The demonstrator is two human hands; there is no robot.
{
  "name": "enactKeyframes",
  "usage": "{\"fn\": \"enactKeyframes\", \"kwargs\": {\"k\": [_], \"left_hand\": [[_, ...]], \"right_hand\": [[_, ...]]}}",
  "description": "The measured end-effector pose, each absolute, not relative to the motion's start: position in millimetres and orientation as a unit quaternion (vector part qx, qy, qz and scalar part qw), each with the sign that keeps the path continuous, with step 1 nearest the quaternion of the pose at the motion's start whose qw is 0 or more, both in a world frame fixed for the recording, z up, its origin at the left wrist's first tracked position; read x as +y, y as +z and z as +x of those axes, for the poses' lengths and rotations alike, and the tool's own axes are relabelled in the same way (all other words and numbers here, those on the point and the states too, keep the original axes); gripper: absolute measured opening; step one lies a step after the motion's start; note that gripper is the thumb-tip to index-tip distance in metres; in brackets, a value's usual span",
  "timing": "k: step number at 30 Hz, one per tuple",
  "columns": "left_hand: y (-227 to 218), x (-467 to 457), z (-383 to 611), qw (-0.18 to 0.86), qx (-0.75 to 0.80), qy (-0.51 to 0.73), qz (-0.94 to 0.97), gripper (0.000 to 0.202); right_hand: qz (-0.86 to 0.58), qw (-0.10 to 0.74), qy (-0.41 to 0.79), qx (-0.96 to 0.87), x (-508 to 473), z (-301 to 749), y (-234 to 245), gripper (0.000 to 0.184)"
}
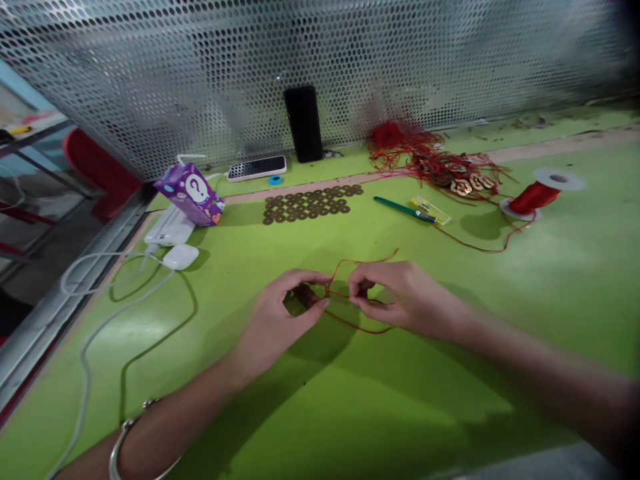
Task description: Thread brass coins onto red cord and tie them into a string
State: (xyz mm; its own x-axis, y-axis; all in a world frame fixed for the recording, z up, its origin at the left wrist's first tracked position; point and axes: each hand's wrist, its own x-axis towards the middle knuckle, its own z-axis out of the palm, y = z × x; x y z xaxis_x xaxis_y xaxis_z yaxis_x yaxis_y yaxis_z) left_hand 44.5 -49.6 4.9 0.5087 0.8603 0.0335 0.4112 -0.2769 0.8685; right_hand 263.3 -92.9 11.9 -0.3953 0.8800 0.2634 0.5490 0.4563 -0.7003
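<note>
Red cord [341,295] was located between the left hand [285,313] and the right hand [395,293], over the tabletop [400,400]. Nearest strand: bowed toward the near side, running from the left fingertips to beside the right hand. Middle strand: short, nearly straight; long axis left to right, dipping slightly rightward. Governing relation: this span lay right of the left hand and left of the right, neither hand clearly nearer. Left hand: thumb and forefinger pinched about a crossing in the cord; a dark piece [303,295] within its curl was too shaded to identify. Right hand: fingertips gripped the middle strand. Far strand: rose from the crossing, then bent, its free tip pointing right and away. Beyond: green pen [403,209], rows of brown discs [306,205], spool [534,199] of red thread at right. Farthest: red tangle [400,148] and dark phone [304,125] leaning on a perforated panel [220,80].
</note>
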Motion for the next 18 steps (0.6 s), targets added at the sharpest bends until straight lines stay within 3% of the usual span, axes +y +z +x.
{"fn": "enactKeyframes", "kwargs": {"k": [8, 13, 18], "left_hand": [[5.1, -51.2, 45.4, 0.415, 0.399, 0.257, 0.776, 0.021], [5.5, -50.6, 46.0, 0.355, 0.373, 0.255, 0.819, 0.019], [6.2, -52.5, 46.3, 0.31, 0.351, 0.239, 0.851, 0.017]], "right_hand": [[-0.444, 0.331, 0.238, -0.798, -94.3, 260.9, 7.0, 0.01], [-0.422, 0.328, 0.19, -0.823, -93.3, 259.5, 0.5, 0.021], [-0.398, 0.316, 0.147, -0.849, -90.4, 258.7, -4.8, 0.019]]}}
